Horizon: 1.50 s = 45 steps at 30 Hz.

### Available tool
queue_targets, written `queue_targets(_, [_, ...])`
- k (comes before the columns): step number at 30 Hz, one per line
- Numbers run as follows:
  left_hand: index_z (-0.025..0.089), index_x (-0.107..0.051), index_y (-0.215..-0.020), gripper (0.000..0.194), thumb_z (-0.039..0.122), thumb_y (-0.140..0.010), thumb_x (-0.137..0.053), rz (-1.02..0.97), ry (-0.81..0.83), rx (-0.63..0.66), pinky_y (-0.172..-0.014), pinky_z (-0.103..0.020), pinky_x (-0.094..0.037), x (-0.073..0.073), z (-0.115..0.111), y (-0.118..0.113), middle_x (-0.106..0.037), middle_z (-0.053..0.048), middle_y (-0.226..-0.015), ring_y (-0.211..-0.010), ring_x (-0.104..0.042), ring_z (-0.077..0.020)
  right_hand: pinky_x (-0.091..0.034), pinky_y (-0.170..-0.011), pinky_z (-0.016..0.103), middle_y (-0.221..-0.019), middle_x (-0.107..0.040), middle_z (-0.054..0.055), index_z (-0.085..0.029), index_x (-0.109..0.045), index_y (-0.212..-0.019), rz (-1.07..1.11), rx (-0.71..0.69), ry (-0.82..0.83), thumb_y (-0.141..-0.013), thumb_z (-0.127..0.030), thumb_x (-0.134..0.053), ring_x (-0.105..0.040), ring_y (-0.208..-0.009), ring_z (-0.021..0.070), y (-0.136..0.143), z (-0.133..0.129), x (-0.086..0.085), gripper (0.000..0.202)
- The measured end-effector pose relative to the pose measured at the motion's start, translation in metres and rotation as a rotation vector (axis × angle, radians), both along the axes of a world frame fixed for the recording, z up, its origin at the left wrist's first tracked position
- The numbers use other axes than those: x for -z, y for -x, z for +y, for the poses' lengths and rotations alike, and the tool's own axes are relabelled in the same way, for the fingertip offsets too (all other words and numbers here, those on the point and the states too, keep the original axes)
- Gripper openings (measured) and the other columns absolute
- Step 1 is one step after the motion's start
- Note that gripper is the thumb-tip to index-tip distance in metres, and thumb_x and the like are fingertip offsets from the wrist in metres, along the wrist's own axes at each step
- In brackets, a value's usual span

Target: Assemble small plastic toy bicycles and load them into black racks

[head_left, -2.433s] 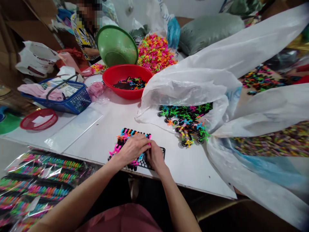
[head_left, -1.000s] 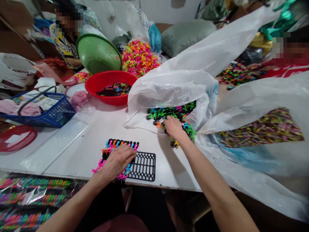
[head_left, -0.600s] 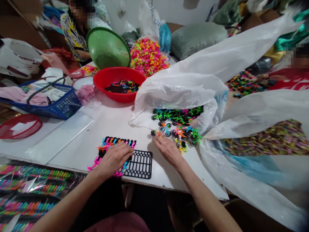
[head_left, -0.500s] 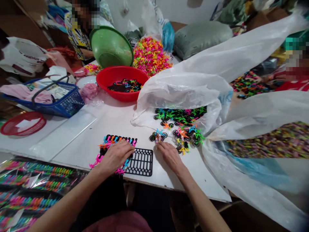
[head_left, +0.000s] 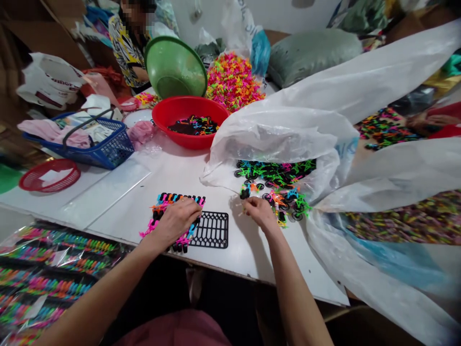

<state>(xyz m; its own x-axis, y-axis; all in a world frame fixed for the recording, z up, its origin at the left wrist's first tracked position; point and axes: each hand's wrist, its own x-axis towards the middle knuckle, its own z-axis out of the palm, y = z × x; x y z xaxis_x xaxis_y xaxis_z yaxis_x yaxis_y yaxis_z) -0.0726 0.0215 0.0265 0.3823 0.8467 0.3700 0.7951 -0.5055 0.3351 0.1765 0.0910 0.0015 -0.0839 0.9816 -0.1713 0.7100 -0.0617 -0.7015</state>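
My left hand (head_left: 179, 217) lies curled over a black plastic rack (head_left: 212, 246) at the table's front edge, fingers together near the last filled slot. Colourful toy bicycles (head_left: 163, 198) with black wheels stand packed in the rack's left part; bare slots show on its right. To the right of the rack, my right hand (head_left: 260, 211) is closed in a pinch just above the table. A small toy bicycle (head_left: 245, 193), black and blue, sticks up from its fingertips, its lower part hidden. Loose toy bicycles (head_left: 279, 197) lie just beyond that hand.
A white plastic bag (head_left: 273, 137) spills more toy bicycles. Behind are a red basin (head_left: 190, 140), a green basin (head_left: 175, 67) and a heap of bright plastic pieces (head_left: 234, 81). A blue basket (head_left: 104, 144) stands left. Bagged toys (head_left: 54, 278) lie lower left. A person (head_left: 126, 48) sits opposite.
My right hand has lifted a blue toy bicycle off the table and tilted it up, moving slightly away from me. My left hand stays on the rack. The whole view has shifted a little.
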Motion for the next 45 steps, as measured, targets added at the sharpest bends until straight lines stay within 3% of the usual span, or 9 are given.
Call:
queue_targets(6, [0.016, -0.06, -0.084, 0.015, 0.021, -0.089, -0.048, 0.003, 0.004, -0.054, -0.078, -0.03, -0.045, -0.003, 0.01, -0.001, -0.062, -0.004, -0.085, -0.083, -0.057, -0.016, -0.035, -0.044, 0.021, -0.055, -0.053, -0.003, -0.016, -0.054, -0.08, 0.527, 0.118, -0.006, -0.065, -0.04, -0.06, -0.047, -0.047, 0.0111, 0.004, -0.011, 0.015, 0.029])
queue_targets(11, [0.016, -0.062, -0.081, 0.018, 0.021, -0.089, -0.047, 0.047, 0.027, -0.093, -0.077, -0.03, -0.047, -0.009, 0.013, -0.005, -0.061, -0.005, -0.085, -0.083, -0.058, -0.0159, -0.036, -0.048, 0.021, -0.065, -0.055, -0.002, -0.017, -0.055, -0.09, 0.615, -0.064, -0.062, -0.073, -0.037, -0.056, -0.044, -0.05, 0.0096, 0.036, -0.046, 0.005, 0.026])
queue_targets(19, [0.017, -0.061, -0.096, 0.015, 0.019, -0.088, -0.049, -0.013, -0.047, -0.065, -0.087, -0.032, -0.045, -0.028, -0.037, 0.002, -0.065, -0.005, -0.093, -0.092, -0.057, -0.0166, -0.045, -0.063, 0.025, -0.078, -0.06, 0.003, -0.017, -0.054, -0.088, 0.721, -0.133, 0.034, -0.075, -0.029, -0.049, -0.055, -0.069, 0.0148, 0.087, -0.098, 0.032, 0.019])
queue_targets(25, [0.017, -0.059, -0.103, 0.019, 0.021, -0.087, -0.051, 0.063, 0.043, -0.027, -0.089, -0.036, -0.043, -0.016, -0.062, -0.003, -0.064, -0.006, -0.098, -0.098, -0.055, -0.0195, -0.042, -0.065, 0.026, -0.082, -0.055, 0.005, -0.016, -0.055, -0.088, 0.311, -0.273, -0.298, -0.076, -0.017, -0.045, -0.053, -0.074, 0.0167, 0.095, -0.102, 0.04, 0.016])
queue_targets(30, [0.016, -0.057, -0.107, 0.022, 0.026, -0.087, -0.052, 0.081, 0.016, 0.02, -0.088, -0.035, -0.044, -0.011, -0.062, -0.01, -0.065, -0.006, -0.099, -0.097, -0.056, -0.0191, -0.04, -0.061, 0.025, -0.083, -0.051, 0.005, -0.016, -0.053, -0.088, 0.038, -0.365, -0.302, -0.078, -0.01, -0.038, -0.05, -0.068, 0.0152, 0.095, -0.105, 0.034, 0.019])
queue_targets(35, [0.017, -0.059, -0.099, 0.017, 0.017, -0.09, -0.046, 0.134, -0.011, 0.084, -0.083, -0.033, -0.045, -0.008, -0.063, -0.01, -0.064, -0.005, -0.091, -0.09, -0.057, -0.0179, -0.04, -0.062, 0.024, -0.081, -0.053, 0.004, -0.016, -0.054, -0.086, 0.088, -0.46, -0.28, -0.083, -0.015, -0.042, -0.051, -0.069, 0.014, 0.085, -0.103, 0.031, 0.013])
queue_targets(39, [0.017, -0.059, -0.1, 0.018, 0.014, -0.09, -0.044, 0.081, -0.003, 0.127, -0.083, -0.031, -0.044, -0.004, -0.067, -0.006, -0.064, -0.005, -0.091, -0.09, -0.056, -0.017, -0.042, -0.07, 0.023, -0.085, -0.059, 0.003, -0.018, -0.057, -0.097, 0.046, -0.537, -0.242, -0.082, -0.01, -0.044, -0.055, -0.077, 0.0139, 0.048, -0.072, 0.014, 0.022])
queue_targets(43, [0.017, -0.059, -0.101, 0.019, 0.014, -0.089, -0.045, 0.053, -0.017, 0.143, -0.081, -0.029, -0.044, -0.003, -0.068, -0.004, -0.064, -0.005, -0.09, -0.089, -0.056, -0.0159, -0.041, -0.076, 0.029, -0.108, -0.055, 0.012, -0.016, -0.059, -0.102, -0.514, -0.331, -0.39, -0.08, -0.002, -0.037, -0.053, -0.092, 0.0203, 0.001, -0.017, -0.003, 0.034])
queue_targets(45, [0.017, -0.059, -0.101, 0.019, 0.014, -0.089, -0.045, 0.06, -0.018, 0.128, -0.081, -0.029, -0.044, -0.009, -0.067, -0.004, -0.064, -0.005, -0.089, -0.088, -0.057, -0.0154, -0.041, -0.077, 0.033, -0.11, -0.055, 0.016, -0.015, -0.062, -0.092, -0.696, -0.361, -0.461, -0.08, -0.003, -0.036, -0.052, -0.095, 0.0241, -0.015, -0.005, 0.0, 0.031])
